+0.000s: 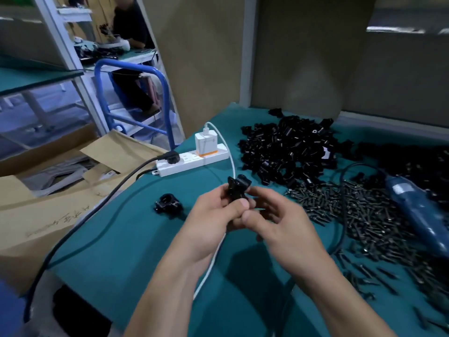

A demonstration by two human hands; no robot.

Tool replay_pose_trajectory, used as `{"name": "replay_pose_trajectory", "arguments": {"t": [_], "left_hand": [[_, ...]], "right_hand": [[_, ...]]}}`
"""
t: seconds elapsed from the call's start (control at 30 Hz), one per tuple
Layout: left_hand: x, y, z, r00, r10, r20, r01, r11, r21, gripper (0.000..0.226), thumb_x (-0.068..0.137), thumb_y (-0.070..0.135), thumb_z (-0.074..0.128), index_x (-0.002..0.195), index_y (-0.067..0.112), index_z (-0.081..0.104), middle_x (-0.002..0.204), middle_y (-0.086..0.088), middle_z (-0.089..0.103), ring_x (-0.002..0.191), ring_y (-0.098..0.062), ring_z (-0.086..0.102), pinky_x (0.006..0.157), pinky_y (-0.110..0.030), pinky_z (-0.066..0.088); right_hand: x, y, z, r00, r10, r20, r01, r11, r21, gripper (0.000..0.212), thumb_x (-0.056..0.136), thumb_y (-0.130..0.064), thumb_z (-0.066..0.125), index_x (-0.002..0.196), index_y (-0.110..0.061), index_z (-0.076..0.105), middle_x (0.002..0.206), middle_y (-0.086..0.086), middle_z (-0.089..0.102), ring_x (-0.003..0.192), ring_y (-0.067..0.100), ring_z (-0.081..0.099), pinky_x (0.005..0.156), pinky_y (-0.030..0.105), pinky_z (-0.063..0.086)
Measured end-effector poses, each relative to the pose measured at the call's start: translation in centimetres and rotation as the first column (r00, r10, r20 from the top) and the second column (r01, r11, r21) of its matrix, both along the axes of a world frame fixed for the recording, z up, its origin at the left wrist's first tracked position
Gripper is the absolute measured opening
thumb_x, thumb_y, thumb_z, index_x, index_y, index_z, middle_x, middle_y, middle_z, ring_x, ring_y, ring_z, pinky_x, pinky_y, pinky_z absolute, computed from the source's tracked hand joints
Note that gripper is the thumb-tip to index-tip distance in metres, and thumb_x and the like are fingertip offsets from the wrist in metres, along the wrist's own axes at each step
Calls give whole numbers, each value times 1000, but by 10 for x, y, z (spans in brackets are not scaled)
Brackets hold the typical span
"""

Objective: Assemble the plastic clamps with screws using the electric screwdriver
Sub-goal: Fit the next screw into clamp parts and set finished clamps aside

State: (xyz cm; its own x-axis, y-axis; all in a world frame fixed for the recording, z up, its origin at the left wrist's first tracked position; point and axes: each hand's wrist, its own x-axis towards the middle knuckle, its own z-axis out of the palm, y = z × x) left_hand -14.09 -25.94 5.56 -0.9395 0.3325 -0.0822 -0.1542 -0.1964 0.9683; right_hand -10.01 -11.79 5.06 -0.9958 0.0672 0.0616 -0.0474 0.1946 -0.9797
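Both of my hands hold one black plastic clamp [237, 188] above the green table [136, 239]. My left hand [213, 215] grips it from the left with thumb on top; my right hand [274, 212] pinches it from the right. A second black clamp [168, 203] rests on the table to the left of my hands. A large heap of black clamp parts [286, 152] lies behind, and a spread of dark screws [359, 210] lies to the right. The blue electric screwdriver [418, 210] lies on the screws at the far right, untouched.
A white power strip [192, 161] with a white charger [205, 142] sits at the table's left edge; a white cable [213, 259] and dark cords cross the table. An open cardboard box [60, 190] stands left of the table. A person sits at a far bench.
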Motion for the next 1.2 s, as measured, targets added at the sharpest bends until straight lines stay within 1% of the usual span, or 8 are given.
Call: {"name": "replay_pose_trajectory", "arguments": {"t": [0.17,0.33,0.47,0.53,0.63,0.7,1.0,1.2], "left_hand": [[0,80,3,990,-134,45,135,991,-18,10,108,11,52,103,15,59,88,-15,74,76,-24,69,69,-38,61],[-10,142,-6,915,-165,-368,-100,791,-604,24,92,31,68,77,49,73,74,16,74,72,-7,68,70,-28,57],[-3,178,-16,917,-371,-149,305,890,-340,24,79,41,69,97,54,78,85,13,78,77,-3,71,67,-22,54],[-1,190,-27,914,-322,-246,223,907,-356,17,83,35,75,93,48,77,85,14,78,80,-2,72,68,-20,55],[-10,193,-41,943,-234,-235,164,945,-283,39,91,-6,66,76,29,69,80,6,74,77,-10,68,75,-26,54],[-13,190,-44,940,-292,-174,249,940,-234,45,92,-13,59,72,27,65,81,0,73,77,-12,66,73,-26,54],[-8,190,-42,916,-265,-302,198,952,-235,54,90,1,66,117,48,74,116,14,77,113,-5,70,101,-34,56],[-6,181,-34,865,-422,-271,419,905,-71,40,86,16,69,120,36,77,117,3,78,106,-10,74,87,-18,56]], "right_hand": [[18,58,-8,984,-178,2,175,965,-196,23,99,-20,65,112,-34,77,97,-3,78,94,12,74,79,26,59],[33,125,-20,873,-483,62,483,875,19,18,104,-22,60,107,-23,77,95,-1,79,90,20,73,85,50,59],[42,156,-25,780,-626,5,579,724,376,20,101,-26,63,118,-27,75,95,-9,78,76,2,64,71,15,49],[45,158,-25,784,-620,-18,578,719,386,30,98,-26,66,127,-32,71,108,-21,73,87,-9,62,75,2,45],[46,158,-26,881,-468,73,471,881,-36,31,95,-13,70,114,-36,75,105,-16,78,98,2,73,85,20,58],[44,161,-26,862,-489,131,505,813,-290,31,94,0,69,107,-27,77,101,-2,80,95,17,77,79,30,63],[43,165,-23,839,-500,216,528,650,-547,24,86,14,70,96,-7,78,89,13,79,75,24,77,64,25,60],[48,168,-15,903,-239,356,426,603,-674,23,97,-9,62,91,-9,84,70,9,66,57,18,64,51,24,54]]}}
